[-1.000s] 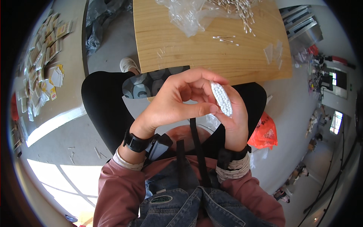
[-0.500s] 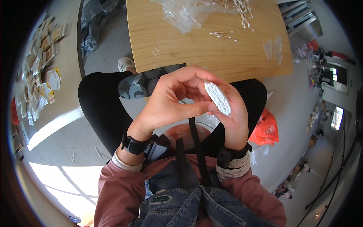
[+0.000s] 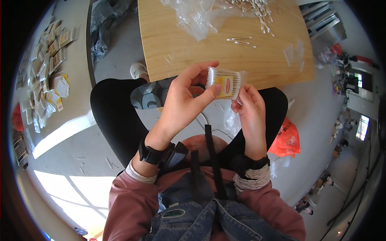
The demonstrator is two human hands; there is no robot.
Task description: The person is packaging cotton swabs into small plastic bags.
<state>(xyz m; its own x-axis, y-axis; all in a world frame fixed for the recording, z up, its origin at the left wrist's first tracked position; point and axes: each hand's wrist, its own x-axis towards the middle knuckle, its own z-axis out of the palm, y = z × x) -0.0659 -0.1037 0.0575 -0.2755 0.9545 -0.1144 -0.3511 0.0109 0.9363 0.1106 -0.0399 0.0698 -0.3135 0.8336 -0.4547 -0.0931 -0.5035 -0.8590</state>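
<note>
The swab packet (image 3: pixel 228 83) is partly covered by the thumb of the left hand (image 3: pixel 185 97), whose other fingertips are partly hidden behind it. The worktop's (image 3: pixel 181 54) far edge is cut off, as are the clear bag (image 3: pixel 197 20) and loose swabs (image 3: pixel 258 10) there. Beyond its right edge, the distant clutter (image 3: pixel 349 81) is too small to be identified.

You wear dusty-rose sleeves (image 3: pixel 132 201) ending in rumpled, pale cuffs (image 3: pixel 253 180), with a black wristband (image 3: pixel 151 155) on each arm and a dark, boxy piece (image 3: pixel 177 154) beside the left one. Blue denim (image 3: pixel 189 221) with raised seams and a dark, pale-rimmed oval patch (image 3: pixel 173 213) covers your front, below two black straps (image 3: pixel 213 164); your trousers (image 3: pixel 114 116) are black.
</note>
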